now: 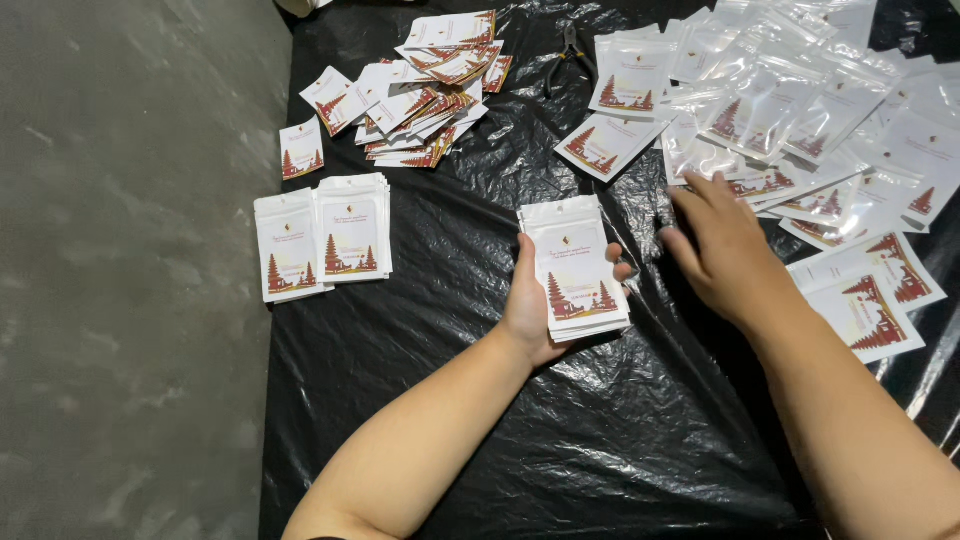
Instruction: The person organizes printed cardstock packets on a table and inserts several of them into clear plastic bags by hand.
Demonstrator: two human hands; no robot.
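Head view. My left hand (pixel 530 310) cups a squared stack of small white pouches (pixel 575 268), each printed with a red temple-and-tree motif; the thumb lies along the stack's left edge and the fingertips wrap its right edge, so the grip is clenched on the stack and keeps its edges flush. The stack sits just above the black plastic sheet (pixel 560 440) that covers the floor, near the middle of the picture.

My right hand (pixel 725 250) lies flat, palm down, fingers spread, its grip released and grasping nothing. Its fingertips touch the near edge of the loose heap of clear-fronted pouches (pixel 790 110) at upper right; I judge the flat hand suits sliding a single pouch off the slippery heap. Two larger pouches (pixel 870 295) lie just beside the wrist, on its right.

To the left, two neat piles of pouches (pixel 320 240) stand side by side near the sheet's edge, squared and facing the same way, apart from the loose stock. Above them lies a fanned scatter of pouches (pixel 420 90), overlapping in no order, with one single pouch (pixel 301 148) lying apart. A pair of pliers (pixel 570 55) rests at the top, between the scatter and the heap, out of either hand's reach. Bare grey concrete floor (pixel 120 280) lies left of the sheet.
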